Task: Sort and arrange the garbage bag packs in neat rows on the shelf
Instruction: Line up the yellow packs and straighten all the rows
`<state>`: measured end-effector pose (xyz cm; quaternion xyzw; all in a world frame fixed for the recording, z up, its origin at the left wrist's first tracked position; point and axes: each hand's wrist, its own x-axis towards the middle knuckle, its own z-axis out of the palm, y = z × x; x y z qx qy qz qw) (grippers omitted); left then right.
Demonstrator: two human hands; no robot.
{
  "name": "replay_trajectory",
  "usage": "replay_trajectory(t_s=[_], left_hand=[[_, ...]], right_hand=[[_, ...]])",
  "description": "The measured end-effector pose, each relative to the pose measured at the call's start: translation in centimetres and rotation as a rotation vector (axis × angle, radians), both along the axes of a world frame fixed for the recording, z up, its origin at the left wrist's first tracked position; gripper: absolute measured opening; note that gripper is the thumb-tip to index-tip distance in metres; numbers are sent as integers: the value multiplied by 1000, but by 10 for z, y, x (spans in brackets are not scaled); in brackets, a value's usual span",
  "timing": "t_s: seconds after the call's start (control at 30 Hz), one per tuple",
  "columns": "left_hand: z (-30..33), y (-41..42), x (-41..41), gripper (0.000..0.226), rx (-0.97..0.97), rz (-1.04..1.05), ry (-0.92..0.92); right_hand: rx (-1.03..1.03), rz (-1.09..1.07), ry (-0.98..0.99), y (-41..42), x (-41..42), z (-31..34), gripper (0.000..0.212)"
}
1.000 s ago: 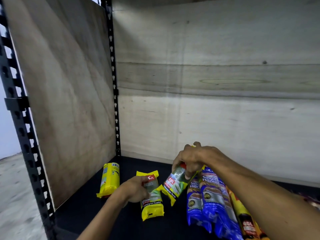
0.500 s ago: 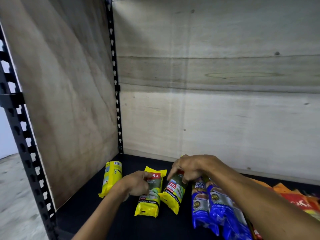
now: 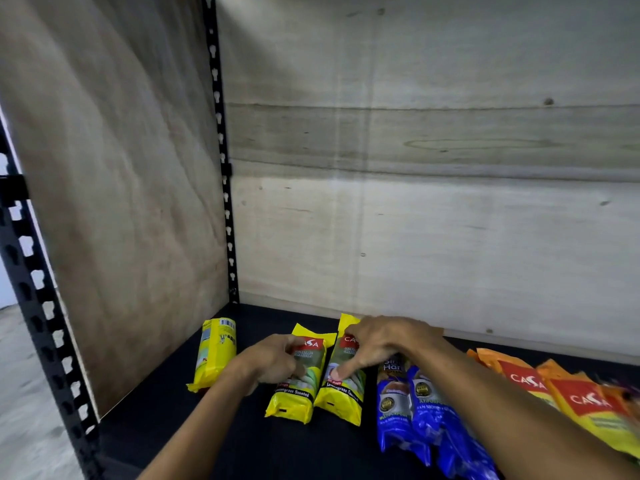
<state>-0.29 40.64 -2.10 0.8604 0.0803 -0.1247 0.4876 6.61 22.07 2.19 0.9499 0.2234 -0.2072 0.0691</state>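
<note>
From the head view, your left hand (image 3: 273,362) sits at lower centre of the frame, fingers curled around the left edge of a yellow plastic garbage bag pack with a red label (image 3: 298,379), holding it flat on the black shelf board (image 3: 166,427). Your right hand (image 3: 377,341) lies over the second yellow pack with the same red label (image 3: 344,382), fingers extended and pressing down on its face rather than wrapping it. The two packs lie side by side, touching along their long edges, lengthwise toward the back wall; you seem to be nudging them parallel so the row starts square.

Left of them, apart from both hands, a third yellow pack showing a barcode (image 3: 216,355) lies near the plywood side panel (image 3: 114,202) (it looks like a different face up, so it may want turning to match).

To the right, the shiny blue plastic packs (image 3: 415,407) lie beside the yellow pair under your right forearm, and orange-and-yellow packs with red labels (image 3: 568,393) overlap loosely at the lower right edge, partly blurred. Those groups are not yet lined up.

The shelf bay holds only these packs, all at its front half.
</note>
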Motion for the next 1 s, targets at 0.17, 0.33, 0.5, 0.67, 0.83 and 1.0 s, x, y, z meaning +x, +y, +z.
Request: replay_trajectory(t_s=[0.17,0.33,0.5,0.67,0.83,1.0], left_hand=[[-4,-6,8,72,-25,-12,-13],[-5,-10,15,73,-16,-18,-29],[-5,-11,13,67,46,-25,-44],[7,26,2,43,565,354,-286],[5,64,-12,71,836,497,-15],[-9,73,-15,123,706,422,204]], right_hand=[[-37,14,41,0,-6,-1,113],[-48,3,72,-2,-6,-2,109],[-27,-16,96,2,-6,-1,107],[145,-78,63,-3,-10,5,92],[219,-93,-63,-10,-15,3,79],[191,-90,-68,-11,-13,-4,73]])
